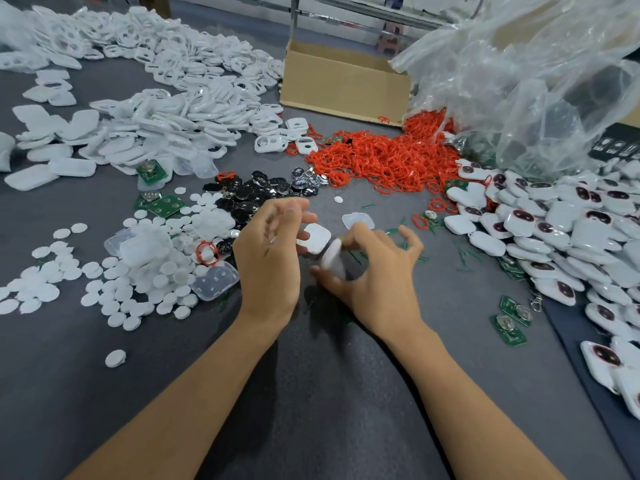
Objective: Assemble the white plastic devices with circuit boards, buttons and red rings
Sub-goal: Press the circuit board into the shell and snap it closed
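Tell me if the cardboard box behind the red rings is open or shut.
Open: the cardboard box has no flaps over its top; its inner wall shows. Contents hidden.

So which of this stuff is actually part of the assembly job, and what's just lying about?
In the job: left hand holding a white shell; right hand pinching a blurred white part; red rings; circuit boards; round white buttons; finished devices.
Lying about: cardboard box; clear plastic bag.
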The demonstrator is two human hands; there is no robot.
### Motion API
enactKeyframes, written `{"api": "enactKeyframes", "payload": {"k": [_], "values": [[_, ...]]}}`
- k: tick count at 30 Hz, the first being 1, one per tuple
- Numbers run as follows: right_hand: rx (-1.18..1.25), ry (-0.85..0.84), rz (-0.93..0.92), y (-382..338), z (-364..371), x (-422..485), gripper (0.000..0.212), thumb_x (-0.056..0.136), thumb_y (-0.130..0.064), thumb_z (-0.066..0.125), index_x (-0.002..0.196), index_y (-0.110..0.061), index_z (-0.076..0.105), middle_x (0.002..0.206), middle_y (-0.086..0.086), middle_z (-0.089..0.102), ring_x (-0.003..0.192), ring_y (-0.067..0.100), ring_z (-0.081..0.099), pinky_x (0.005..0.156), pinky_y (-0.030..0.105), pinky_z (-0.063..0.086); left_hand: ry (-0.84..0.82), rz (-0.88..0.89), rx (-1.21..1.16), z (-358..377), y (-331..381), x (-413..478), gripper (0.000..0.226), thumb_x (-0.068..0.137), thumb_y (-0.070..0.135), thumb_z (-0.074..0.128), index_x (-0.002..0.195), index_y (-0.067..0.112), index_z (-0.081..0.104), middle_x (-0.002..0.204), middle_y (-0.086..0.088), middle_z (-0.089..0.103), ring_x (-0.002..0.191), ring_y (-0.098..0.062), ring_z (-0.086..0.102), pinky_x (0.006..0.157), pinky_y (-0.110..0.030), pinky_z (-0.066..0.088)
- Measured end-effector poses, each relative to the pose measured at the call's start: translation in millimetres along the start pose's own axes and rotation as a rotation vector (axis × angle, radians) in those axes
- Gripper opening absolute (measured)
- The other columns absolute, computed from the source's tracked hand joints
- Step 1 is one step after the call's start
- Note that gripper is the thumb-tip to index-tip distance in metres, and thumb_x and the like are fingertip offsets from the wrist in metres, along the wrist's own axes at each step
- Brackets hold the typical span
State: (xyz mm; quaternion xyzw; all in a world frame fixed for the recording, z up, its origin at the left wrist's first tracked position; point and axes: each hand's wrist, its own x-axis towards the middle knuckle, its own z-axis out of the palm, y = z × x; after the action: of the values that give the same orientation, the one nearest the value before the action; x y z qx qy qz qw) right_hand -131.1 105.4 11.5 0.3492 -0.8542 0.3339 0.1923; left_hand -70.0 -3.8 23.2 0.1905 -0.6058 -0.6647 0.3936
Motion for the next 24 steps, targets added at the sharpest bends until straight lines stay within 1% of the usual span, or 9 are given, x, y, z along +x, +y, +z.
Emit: {"api": "enactKeyframes", "payload": {"k": [3, 5, 7, 9, 11, 13, 16, 21, 24], "values": [[0.093, -0.04, 0.083, 1.7, -1.8, 1.5, 0.037, 0.067, -0.047, 0.08, 0.083, -0.027, 0.052, 0.079, -0.016, 0.068, 0.085, -0.001, 0.064, 0.11, 0.036, 0.009, -0.007, -0.004, -0.017, 0.5, 0.6, 0.1, 0.018, 0.095, 0.019, 0.051, 0.088, 0.02, 0.068, 0.082, -0.001, 0.072, 0.074, -0.016, 0.063, 0.069, -0.034, 0.051], [0.185, -0.1, 0.159, 2.6, -2.4, 0.6, 0.035, 0.068, -0.043, 0.081, 0.086, -0.028, 0.055, 0.081, -0.019, 0.07, 0.089, -0.007, 0.063, 0.111, 0.038, 0.012, -0.011, -0.022, -0.025, 0.3, 0.3, -0.2, 0.017, 0.091, 0.023, 0.052, 0.087, 0.019, 0.067, 0.081, 0.0, 0.072, 0.071, -0.014, 0.062, 0.065, -0.03, 0.05], [0.305, -0.075, 0.22, 5.0, -4.2, 3.5, 0.033, 0.07, -0.037, 0.081, 0.094, -0.026, 0.059, 0.081, -0.019, 0.07, 0.092, -0.004, 0.064, 0.109, 0.047, 0.023, -0.011, -0.03, -0.04, 0.4, 0.2, 0.8, 0.017, 0.09, 0.026, 0.053, 0.088, 0.018, 0.068, 0.081, -0.001, 0.072, 0.07, -0.014, 0.063, 0.063, -0.027, 0.05], [0.48, -0.092, 0.281, 4.7, -7.8, 6.0, 0.032, 0.076, -0.027, 0.077, 0.103, -0.025, 0.059, 0.082, -0.013, 0.071, 0.094, 0.008, 0.067, 0.101, 0.048, 0.039, -0.007, -0.031, -0.045, 0.3, -0.7, 1.5, 0.018, 0.096, 0.021, 0.052, 0.09, 0.015, 0.068, 0.083, -0.003, 0.073, 0.072, -0.015, 0.064, 0.065, -0.028, 0.05], [0.641, -0.159, 0.286, 4.8, -9.7, 6.6, 0.028, 0.084, -0.014, 0.071, 0.109, -0.017, 0.059, 0.089, 0.001, 0.072, 0.089, 0.012, 0.068, 0.091, 0.039, 0.048, 0.006, -0.028, -0.044, 0.3, -0.8, 1.9, 0.02, 0.099, 0.018, 0.05, 0.091, 0.014, 0.068, 0.083, -0.005, 0.073, 0.074, -0.016, 0.064, 0.067, -0.029, 0.049], [0.736, -0.228, 0.26, 5.2, -10.5, 6.2, 0.024, 0.089, -0.005, 0.063, 0.112, -0.009, 0.058, 0.095, 0.008, 0.069, 0.087, 0.012, 0.066, 0.083, 0.03, 0.051, 0.011, -0.022, -0.039, 0.6, -0.4, 1.7, 0.022, 0.1, 0.018, 0.049, 0.091, 0.015, 0.068, 0.083, -0.005, 0.073, 0.075, -0.017, 0.064, 0.07, -0.031, 0.05], [0.803, -0.268, 0.223, 5.3, -11.9, 7.1, 0.026, 0.092, -0.003, 0.056, 0.118, -0.005, 0.056, 0.1, 0.01, 0.067, 0.089, 0.009, 0.063, 0.082, 0.02, 0.047, 0.011, -0.013, -0.035, 0.8, 0.7, 0.9, 0.023, 0.1, 0.02, 0.048, 0.089, 0.017, 0.068, 0.083, -0.004, 0.073, 0.076, -0.017, 0.065, 0.073, -0.035, 0.052], [0.771, -0.247, 0.16, 5.4, -14.5, 7.4, 0.026, 0.093, -0.009, 0.056, 0.119, -0.005, 0.054, 0.104, 0.021, 0.064, 0.086, 0.01, 0.062, 0.082, 0.021, 0.045, 0.018, -0.017, -0.048, 0.1, 1.8, 1.1, 0.023, 0.1, 0.021, 0.048, 0.089, 0.016, 0.068, 0.083, -0.005, 0.073, 0.075, -0.018, 0.065, 0.07, -0.034, 0.051], [0.712, -0.222, 0.137, 3.4, -15.4, 6.1, 0.03, 0.089, -0.016, 0.056, 0.118, -0.009, 0.054, 0.102, 0.011, 0.064, 0.085, 0.006, 0.062, 0.085, 0.023, 0.044, 0.02, -0.02, -0.057, 0.5, 2.0, 0.7, 0.023, 0.098, 0.022, 0.048, 0.088, 0.017, 0.068, 0.081, -0.004, 0.072, 0.074, -0.018, 0.064, 0.07, -0.034, 0.051]]}}
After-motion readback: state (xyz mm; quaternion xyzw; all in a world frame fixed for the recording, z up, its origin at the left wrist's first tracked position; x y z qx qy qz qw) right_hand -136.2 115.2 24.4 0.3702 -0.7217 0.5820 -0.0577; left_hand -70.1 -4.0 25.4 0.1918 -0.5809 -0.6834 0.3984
